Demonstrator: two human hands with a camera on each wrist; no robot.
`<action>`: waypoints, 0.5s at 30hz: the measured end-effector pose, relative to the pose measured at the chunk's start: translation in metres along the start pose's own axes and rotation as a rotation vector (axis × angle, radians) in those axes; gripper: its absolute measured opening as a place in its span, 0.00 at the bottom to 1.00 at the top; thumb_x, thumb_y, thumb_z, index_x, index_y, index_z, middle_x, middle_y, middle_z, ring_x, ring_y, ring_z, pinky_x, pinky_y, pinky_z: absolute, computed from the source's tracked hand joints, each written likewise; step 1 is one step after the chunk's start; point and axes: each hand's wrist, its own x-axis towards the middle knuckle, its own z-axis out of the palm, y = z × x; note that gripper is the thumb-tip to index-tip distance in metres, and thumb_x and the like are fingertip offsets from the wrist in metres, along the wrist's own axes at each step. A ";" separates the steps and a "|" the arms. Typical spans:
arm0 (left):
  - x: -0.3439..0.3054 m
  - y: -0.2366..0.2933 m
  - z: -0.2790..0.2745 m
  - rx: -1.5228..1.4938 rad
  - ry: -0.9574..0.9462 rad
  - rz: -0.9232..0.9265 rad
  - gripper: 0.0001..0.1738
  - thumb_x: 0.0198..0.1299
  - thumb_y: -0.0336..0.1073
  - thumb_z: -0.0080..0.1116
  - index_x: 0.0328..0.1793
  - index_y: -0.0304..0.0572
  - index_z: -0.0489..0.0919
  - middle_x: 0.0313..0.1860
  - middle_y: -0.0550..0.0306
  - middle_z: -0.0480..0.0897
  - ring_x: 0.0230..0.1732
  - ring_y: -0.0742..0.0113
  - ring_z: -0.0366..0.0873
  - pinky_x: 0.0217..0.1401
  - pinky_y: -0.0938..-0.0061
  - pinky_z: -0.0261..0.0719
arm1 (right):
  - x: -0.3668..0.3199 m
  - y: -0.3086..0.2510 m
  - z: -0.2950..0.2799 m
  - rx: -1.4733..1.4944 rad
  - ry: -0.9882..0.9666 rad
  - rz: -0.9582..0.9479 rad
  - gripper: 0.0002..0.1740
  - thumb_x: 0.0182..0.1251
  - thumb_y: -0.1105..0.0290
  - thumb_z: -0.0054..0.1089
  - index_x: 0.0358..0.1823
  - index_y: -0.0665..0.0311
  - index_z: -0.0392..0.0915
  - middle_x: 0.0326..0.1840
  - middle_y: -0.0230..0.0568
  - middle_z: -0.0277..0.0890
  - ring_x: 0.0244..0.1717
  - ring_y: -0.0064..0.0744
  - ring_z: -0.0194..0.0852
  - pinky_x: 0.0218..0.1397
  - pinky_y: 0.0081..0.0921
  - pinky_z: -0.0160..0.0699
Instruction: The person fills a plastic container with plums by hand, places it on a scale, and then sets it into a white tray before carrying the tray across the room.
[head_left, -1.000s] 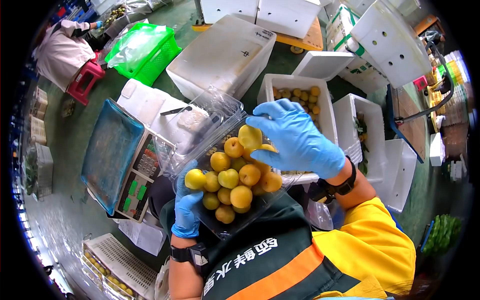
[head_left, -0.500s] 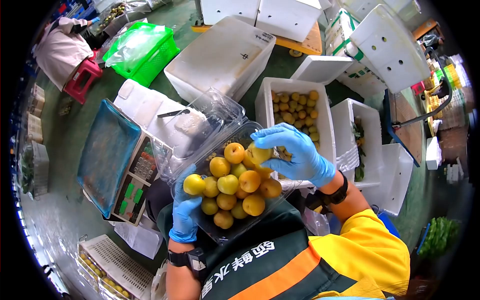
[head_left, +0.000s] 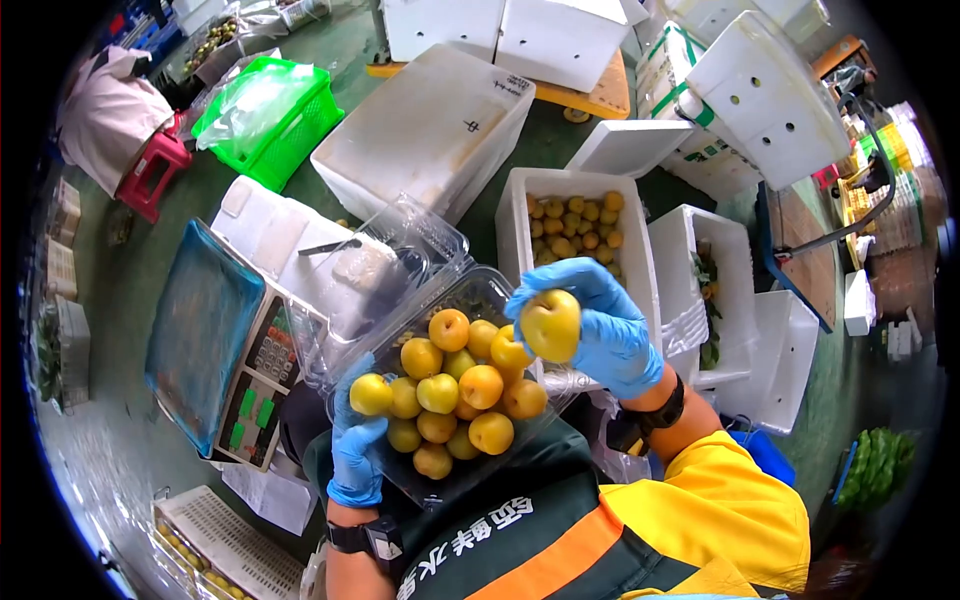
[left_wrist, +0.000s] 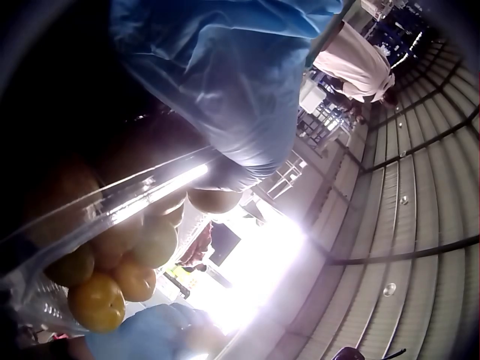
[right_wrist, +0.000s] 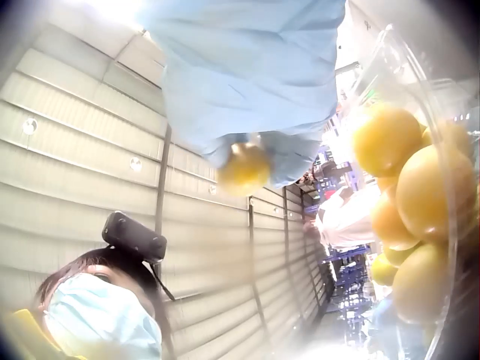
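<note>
Grips from below with the gloved left hand (head_left: 357, 445), fingers reaching up. Holds the gloved right hand (head_left: 608, 338) raised, fingers curled inward.

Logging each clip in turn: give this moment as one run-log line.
left hand: holds clear plastic clamshell box of yellow fruits | right hand: grips single yellow fruit by box rim | lid: open

Green floor (head_left: 130, 270), white foam boxes (head_left: 430, 125)

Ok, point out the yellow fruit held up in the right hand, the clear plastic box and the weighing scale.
held fruit (head_left: 550, 325), head view, centre of its yellow skin.
clear box (head_left: 415, 245), head view, on its open lid.
scale (head_left: 262, 360), head view, on its keypad.
</note>
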 end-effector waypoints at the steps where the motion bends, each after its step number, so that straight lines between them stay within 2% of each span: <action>1: 0.000 0.001 0.002 0.009 0.001 -0.002 0.42 0.48 0.28 0.58 0.75 0.38 0.65 0.65 0.49 0.74 0.67 0.56 0.71 0.77 0.61 0.64 | 0.001 -0.009 0.014 0.107 0.119 0.129 0.31 0.68 0.63 0.64 0.69 0.65 0.65 0.67 0.43 0.70 0.66 0.40 0.71 0.70 0.34 0.70; 4: 0.001 -0.001 0.000 0.016 0.017 0.003 0.42 0.48 0.28 0.58 0.75 0.38 0.65 0.65 0.49 0.74 0.67 0.56 0.71 0.77 0.61 0.64 | -0.002 -0.015 0.014 -0.086 0.115 0.265 0.33 0.65 0.68 0.66 0.70 0.67 0.64 0.69 0.43 0.68 0.68 0.38 0.69 0.72 0.35 0.66; 5: -0.001 -0.001 0.002 0.013 0.024 0.002 0.42 0.48 0.28 0.58 0.75 0.38 0.65 0.65 0.49 0.74 0.67 0.56 0.71 0.77 0.61 0.64 | -0.003 -0.011 0.020 -0.094 0.072 0.127 0.35 0.64 0.71 0.68 0.71 0.67 0.64 0.71 0.43 0.65 0.70 0.36 0.66 0.74 0.33 0.64; 8: -0.003 0.000 0.003 0.006 0.027 -0.007 0.42 0.48 0.28 0.57 0.75 0.38 0.64 0.63 0.48 0.75 0.66 0.56 0.72 0.76 0.61 0.64 | -0.006 -0.012 0.016 -0.157 -0.038 0.135 0.36 0.62 0.75 0.69 0.72 0.67 0.63 0.73 0.43 0.64 0.73 0.33 0.63 0.75 0.32 0.62; 9: -0.002 0.000 0.003 0.003 0.025 -0.007 0.42 0.48 0.28 0.57 0.75 0.38 0.64 0.63 0.48 0.75 0.66 0.56 0.72 0.76 0.61 0.64 | -0.006 -0.009 0.014 -0.171 -0.052 0.080 0.36 0.60 0.79 0.70 0.70 0.68 0.65 0.72 0.43 0.66 0.73 0.32 0.63 0.76 0.32 0.61; 12: -0.004 0.002 0.008 0.009 0.028 0.011 0.42 0.48 0.29 0.57 0.75 0.38 0.64 0.62 0.47 0.75 0.65 0.56 0.72 0.75 0.62 0.65 | -0.007 -0.009 0.008 -0.230 -0.116 0.020 0.37 0.57 0.80 0.71 0.69 0.69 0.66 0.70 0.43 0.69 0.72 0.33 0.64 0.77 0.32 0.61; 13: -0.004 0.002 0.008 0.011 0.025 0.015 0.42 0.49 0.29 0.56 0.76 0.38 0.63 0.62 0.47 0.75 0.66 0.55 0.72 0.75 0.61 0.65 | -0.008 -0.010 0.015 -0.234 0.002 -0.001 0.36 0.52 0.77 0.77 0.65 0.68 0.72 0.60 0.47 0.76 0.61 0.38 0.76 0.70 0.35 0.70; 15: -0.004 0.001 0.007 0.018 0.015 0.018 0.42 0.49 0.29 0.55 0.76 0.38 0.63 0.62 0.46 0.75 0.66 0.54 0.72 0.76 0.61 0.65 | -0.010 -0.011 0.012 -0.285 -0.022 -0.027 0.35 0.52 0.77 0.77 0.64 0.69 0.72 0.60 0.47 0.77 0.61 0.38 0.76 0.68 0.35 0.71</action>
